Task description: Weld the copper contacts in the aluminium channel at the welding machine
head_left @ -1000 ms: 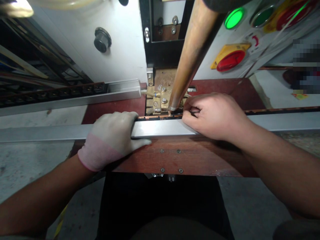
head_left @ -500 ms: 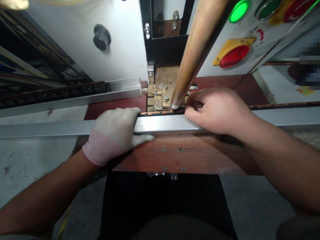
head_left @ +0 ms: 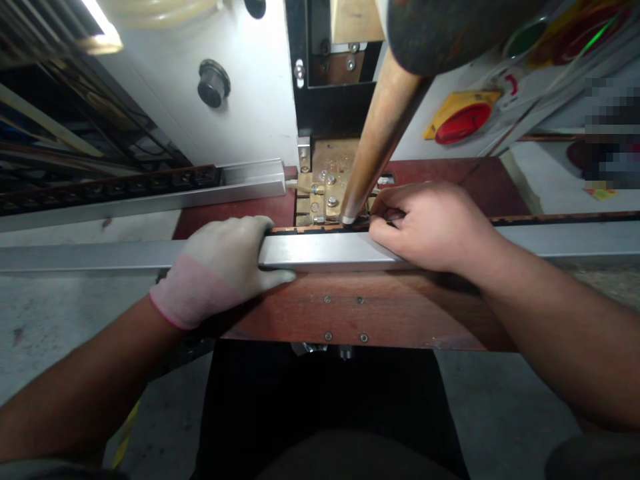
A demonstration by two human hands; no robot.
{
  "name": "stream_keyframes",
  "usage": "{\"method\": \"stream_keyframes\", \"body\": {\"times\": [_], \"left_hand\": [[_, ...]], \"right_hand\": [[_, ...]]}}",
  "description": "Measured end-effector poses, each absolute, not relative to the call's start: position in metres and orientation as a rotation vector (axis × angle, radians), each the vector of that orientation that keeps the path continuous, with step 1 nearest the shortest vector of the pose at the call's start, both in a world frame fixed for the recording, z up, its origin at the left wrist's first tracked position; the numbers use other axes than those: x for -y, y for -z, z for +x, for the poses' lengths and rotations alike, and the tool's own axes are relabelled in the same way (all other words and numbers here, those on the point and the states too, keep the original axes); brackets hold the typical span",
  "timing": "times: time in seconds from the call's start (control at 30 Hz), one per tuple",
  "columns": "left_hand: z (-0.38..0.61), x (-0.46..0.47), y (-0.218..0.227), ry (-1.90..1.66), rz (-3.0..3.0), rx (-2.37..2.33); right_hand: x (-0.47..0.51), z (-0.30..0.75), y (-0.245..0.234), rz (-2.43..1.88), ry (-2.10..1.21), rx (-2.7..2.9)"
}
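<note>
A long silver metal channel lies across a reddish-brown wooden work plate. My left hand, in a white glove with a pink cuff, is wrapped over the channel, thumb along its front face. My bare right hand rests on the channel's top, fingers curled and pinched at its back edge, where a dark strip with copper contacts runs. What the fingertips pinch is hidden. A copper electrode rod slants down, its tip just left of my right fingers, over a brass fixture block.
The white machine cabinet carries a black knob, a red-and-yellow switch and coloured lamps at top right. A second metal channel with a black strip lies behind on the left. Grey benches flank the plate.
Both hands stay on the channel almost unmoved. The view has shifted a little, so the dark head above the copper rod now shows at the top and the green lamp is mostly covered.
</note>
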State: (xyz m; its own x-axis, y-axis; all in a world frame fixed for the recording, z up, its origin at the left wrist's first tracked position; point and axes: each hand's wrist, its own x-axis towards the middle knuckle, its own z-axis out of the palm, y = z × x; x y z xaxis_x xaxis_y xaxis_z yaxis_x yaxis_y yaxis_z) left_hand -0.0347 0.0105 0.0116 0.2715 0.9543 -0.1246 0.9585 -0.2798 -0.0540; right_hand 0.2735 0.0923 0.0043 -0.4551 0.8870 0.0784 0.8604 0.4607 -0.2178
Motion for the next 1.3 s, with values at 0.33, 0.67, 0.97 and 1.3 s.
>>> {"method": "stream_keyframes", "body": {"times": [0.33,0.67,0.97,1.3], "left_hand": [[-0.036,-0.009,-0.01,0.235,2.469,-1.925],[-0.038,-0.007,-0.01,0.238,2.485,-1.917],[-0.033,-0.003,-0.01,0.258,2.474,-1.963],[-0.008,0.016,0.004,0.056,2.683,-1.887]], "right_hand": [[-0.093,0.278,0.001,-1.413,-0.227,2.517],[-0.088,0.276,-0.001,-1.41,-0.202,2.557],[-0.081,0.278,0.0,-1.136,-0.207,2.556],[-0.071,0.279,-0.005,-1.069,-0.21,2.537]]}}
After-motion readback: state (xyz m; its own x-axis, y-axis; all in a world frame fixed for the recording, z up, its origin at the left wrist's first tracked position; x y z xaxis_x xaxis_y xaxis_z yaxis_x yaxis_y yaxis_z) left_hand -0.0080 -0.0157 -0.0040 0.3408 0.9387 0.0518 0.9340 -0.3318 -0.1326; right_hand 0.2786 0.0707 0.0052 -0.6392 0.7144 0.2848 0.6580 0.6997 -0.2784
